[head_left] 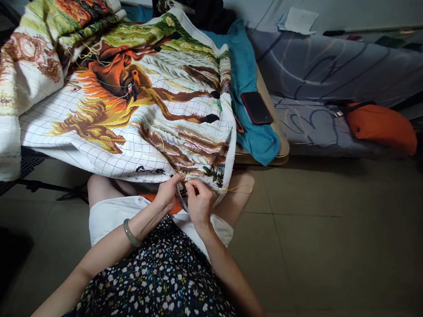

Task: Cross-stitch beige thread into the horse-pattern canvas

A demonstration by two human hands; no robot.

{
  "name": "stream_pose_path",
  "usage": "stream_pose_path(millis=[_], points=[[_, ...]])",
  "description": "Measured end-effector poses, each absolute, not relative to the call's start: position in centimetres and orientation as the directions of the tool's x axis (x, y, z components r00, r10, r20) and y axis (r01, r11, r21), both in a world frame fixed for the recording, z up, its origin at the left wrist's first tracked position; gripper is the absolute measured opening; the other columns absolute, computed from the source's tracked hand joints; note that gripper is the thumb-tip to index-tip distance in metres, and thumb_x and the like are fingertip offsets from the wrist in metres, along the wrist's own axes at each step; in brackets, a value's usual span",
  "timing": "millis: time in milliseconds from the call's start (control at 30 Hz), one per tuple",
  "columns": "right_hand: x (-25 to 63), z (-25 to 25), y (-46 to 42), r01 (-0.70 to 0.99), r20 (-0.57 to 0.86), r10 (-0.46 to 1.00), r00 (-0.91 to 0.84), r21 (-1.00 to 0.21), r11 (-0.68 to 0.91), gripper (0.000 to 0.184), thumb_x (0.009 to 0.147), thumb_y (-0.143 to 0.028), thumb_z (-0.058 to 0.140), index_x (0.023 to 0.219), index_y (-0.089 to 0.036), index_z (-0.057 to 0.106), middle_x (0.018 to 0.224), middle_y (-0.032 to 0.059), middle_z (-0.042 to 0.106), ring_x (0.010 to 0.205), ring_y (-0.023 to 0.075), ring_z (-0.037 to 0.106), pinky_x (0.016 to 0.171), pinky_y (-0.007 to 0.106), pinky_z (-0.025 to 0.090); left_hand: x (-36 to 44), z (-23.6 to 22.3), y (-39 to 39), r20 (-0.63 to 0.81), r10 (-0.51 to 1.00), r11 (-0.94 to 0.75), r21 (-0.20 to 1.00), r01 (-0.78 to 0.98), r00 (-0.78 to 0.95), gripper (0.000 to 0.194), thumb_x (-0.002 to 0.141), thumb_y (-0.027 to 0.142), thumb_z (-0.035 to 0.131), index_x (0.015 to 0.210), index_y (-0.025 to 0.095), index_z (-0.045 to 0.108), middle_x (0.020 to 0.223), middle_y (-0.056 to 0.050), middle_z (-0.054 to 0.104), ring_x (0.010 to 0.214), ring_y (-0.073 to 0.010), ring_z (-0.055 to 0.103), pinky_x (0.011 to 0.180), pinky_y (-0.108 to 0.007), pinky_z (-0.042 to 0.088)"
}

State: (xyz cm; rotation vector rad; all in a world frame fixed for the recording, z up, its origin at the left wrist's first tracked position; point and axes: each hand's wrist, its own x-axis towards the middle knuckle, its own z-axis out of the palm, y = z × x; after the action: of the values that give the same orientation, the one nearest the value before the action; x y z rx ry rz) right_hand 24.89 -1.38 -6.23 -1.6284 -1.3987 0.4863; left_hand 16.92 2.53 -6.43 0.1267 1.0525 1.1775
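We have the embroidered cloth [155, 116] spread over the worktop [280, 148] in front of us, its near edge hanging over our lap. Its visible long axis runs roughly left to right, and its left part is folded and heaped toward the far left. The horse design lies sideways to us: the dark hooves point right, and the golden mane is toward the near left.

Our left hand [167, 194] has its grip closed on the cloth's near edge, close to the right corner. Our right hand [201, 203] is just beside it, thumb and fingers pinched together at the same edge; we cannot tell what exactly is between its fingertips. A loop of yellow thread [246, 187] extends to the right of that hand.

A teal cloth [241, 60] lies partly under the embroidery, with a phone [257, 108] resting on it, to the right. A black garment [201, 7] is bunched at the far side. Further right, an orange bag [385, 130] sits on the covered seat [307, 126].
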Motion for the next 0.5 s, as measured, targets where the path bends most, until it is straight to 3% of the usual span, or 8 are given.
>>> stream_pose_path(millis=[300,500], points=[[24.63,-7.05,-1.15,0.414,0.132,0.915,0.382,-0.909,-0.041,0.016,0.077,-0.03,0.055,0.074,-0.016,0.063,0.06,0.0014,0.063,0.052,0.0131,0.057,0.055,0.024,0.047,16.85,-6.39,2.41,-0.629,0.778,0.469,0.58,-0.666,0.0,0.017,0.052,0.02,0.073,0.06,0.013,0.06,0.057,0.001,0.058,0.05,-0.008,0.05,0.051,-0.023,0.039],[24.35,-6.57,-0.76,0.273,0.061,0.9,0.431,-0.96,-0.065,0.014,0.074,-0.028,0.059,0.078,-0.018,0.05,0.06,-0.0014,0.06,0.051,0.0128,0.06,0.051,0.023,0.049,16.66,-6.66,2.28,-0.6,0.798,0.462,0.551,-0.695,0.054,0.018,0.052,0.02,0.074,0.06,0.012,0.06,0.057,0.001,0.059,0.052,-0.0082,0.051,0.055,-0.023,0.039]])
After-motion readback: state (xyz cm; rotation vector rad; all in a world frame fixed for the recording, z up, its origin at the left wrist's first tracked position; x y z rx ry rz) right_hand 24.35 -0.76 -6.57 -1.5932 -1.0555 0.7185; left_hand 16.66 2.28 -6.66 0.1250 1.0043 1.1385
